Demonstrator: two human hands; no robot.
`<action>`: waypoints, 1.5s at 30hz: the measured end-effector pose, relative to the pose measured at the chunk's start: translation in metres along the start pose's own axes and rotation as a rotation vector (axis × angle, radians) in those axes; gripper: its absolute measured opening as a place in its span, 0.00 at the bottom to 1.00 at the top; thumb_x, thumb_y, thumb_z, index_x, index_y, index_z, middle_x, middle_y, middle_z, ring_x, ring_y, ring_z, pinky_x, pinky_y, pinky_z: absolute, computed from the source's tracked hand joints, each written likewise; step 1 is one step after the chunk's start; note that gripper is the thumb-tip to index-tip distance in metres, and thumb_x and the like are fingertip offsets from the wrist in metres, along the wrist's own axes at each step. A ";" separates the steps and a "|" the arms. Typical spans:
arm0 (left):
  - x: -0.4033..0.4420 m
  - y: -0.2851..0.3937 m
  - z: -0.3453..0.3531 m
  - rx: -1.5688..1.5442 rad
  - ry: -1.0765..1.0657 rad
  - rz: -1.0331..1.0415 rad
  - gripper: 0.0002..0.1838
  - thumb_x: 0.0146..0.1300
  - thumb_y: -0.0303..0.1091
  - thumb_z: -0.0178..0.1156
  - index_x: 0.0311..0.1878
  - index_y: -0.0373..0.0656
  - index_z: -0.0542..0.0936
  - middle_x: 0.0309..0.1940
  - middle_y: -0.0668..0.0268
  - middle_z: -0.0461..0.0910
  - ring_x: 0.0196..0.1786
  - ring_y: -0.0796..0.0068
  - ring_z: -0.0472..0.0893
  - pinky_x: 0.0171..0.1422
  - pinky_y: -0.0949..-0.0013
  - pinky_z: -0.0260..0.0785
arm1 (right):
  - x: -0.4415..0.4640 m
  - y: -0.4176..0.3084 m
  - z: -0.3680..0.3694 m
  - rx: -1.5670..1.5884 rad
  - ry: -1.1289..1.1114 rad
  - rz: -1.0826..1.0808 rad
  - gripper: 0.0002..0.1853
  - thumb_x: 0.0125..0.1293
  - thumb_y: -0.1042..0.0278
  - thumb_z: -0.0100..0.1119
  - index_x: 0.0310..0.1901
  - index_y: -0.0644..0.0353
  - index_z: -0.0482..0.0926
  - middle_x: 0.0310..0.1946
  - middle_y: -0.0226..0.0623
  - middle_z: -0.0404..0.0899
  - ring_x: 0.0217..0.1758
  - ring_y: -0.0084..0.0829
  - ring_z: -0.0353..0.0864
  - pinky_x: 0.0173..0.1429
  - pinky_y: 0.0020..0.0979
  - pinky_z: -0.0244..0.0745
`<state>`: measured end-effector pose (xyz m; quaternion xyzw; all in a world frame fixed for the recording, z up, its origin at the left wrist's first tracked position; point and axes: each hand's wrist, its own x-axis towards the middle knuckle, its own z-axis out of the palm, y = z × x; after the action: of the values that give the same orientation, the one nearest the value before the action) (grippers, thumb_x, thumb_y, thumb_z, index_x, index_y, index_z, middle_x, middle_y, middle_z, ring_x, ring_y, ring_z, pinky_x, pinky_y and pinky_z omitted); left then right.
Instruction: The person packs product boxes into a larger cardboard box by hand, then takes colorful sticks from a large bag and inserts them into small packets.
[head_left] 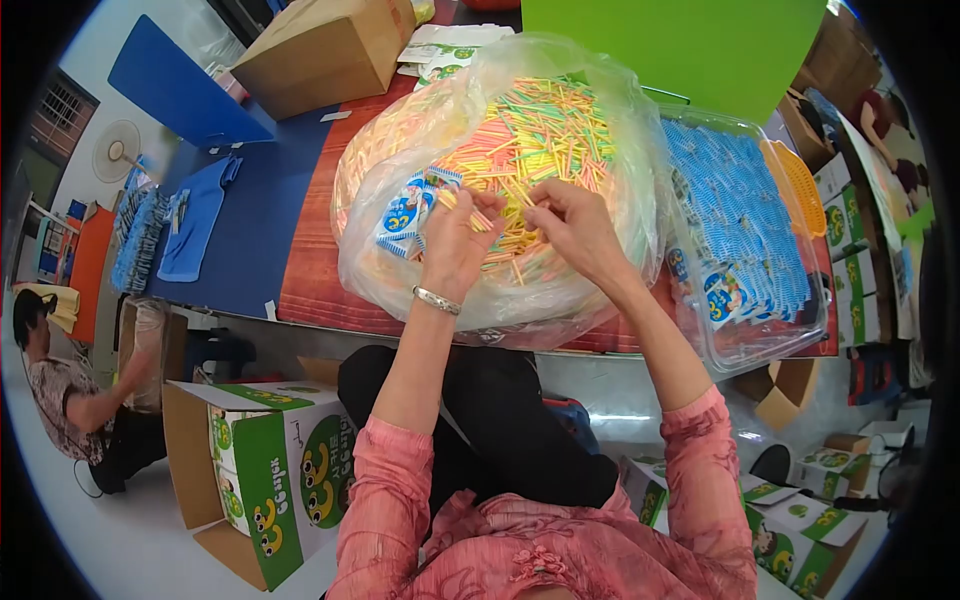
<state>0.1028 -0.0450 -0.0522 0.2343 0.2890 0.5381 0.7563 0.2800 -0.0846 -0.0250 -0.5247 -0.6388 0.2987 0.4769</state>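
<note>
A big clear plastic bag [640, 180] lies wide open on the table, full of thin pastel candy sticks [560, 125] in pink, yellow and green. Over its near half, my left hand [458, 240] is turned palm up, with fingers curled around several candy sticks. To the right, my right hand [572, 225] has thumb and fingertips pinched together at the sticks; a pale stick seems to be between them, partly hidden. Blue and white printed packets [408, 212] rest on the bag just beside my left hand.
A clear plastic tub [735, 350] heaped with blue packets [735, 215] stands at right, beside an orange basket [800, 190]. A cardboard box [325, 50] and blue cloth [200, 220] are at left. Green-white cartons [270, 480] stand on the floor; a person [85, 400] sits at left.
</note>
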 end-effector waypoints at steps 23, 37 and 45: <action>-0.013 -0.022 0.001 0.148 -0.392 -0.080 0.11 0.68 0.24 0.53 0.52 0.43 0.78 0.42 0.70 0.79 0.42 0.79 0.80 0.41 0.73 0.74 | 0.017 -0.045 -0.004 -0.240 -0.509 -0.296 0.46 0.38 0.73 0.79 0.64 0.63 0.69 0.63 0.51 0.71 0.69 0.52 0.70 0.71 0.45 0.66; -0.046 0.001 0.010 0.627 -0.348 0.009 0.27 0.79 0.34 0.49 0.71 0.40 0.48 0.43 0.63 0.71 0.38 0.77 0.72 0.39 0.74 0.68 | 0.000 -0.034 -0.023 0.099 -0.310 0.054 0.21 0.66 0.65 0.64 0.59 0.64 0.80 0.51 0.38 0.80 0.47 0.25 0.80 0.51 0.28 0.76; -0.056 -0.001 0.012 0.965 -0.468 0.181 0.45 0.76 0.32 0.54 0.80 0.42 0.31 0.56 0.61 0.68 0.49 0.75 0.71 0.51 0.71 0.68 | -0.015 -0.042 -0.008 0.313 -0.364 0.189 0.10 0.64 0.69 0.65 0.43 0.66 0.86 0.30 0.31 0.83 0.33 0.19 0.79 0.37 0.25 0.74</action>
<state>0.0975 -0.0994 -0.0341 0.6926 0.3057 0.3407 0.5575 0.2707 -0.1108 0.0105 -0.4394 -0.6083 0.5265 0.3996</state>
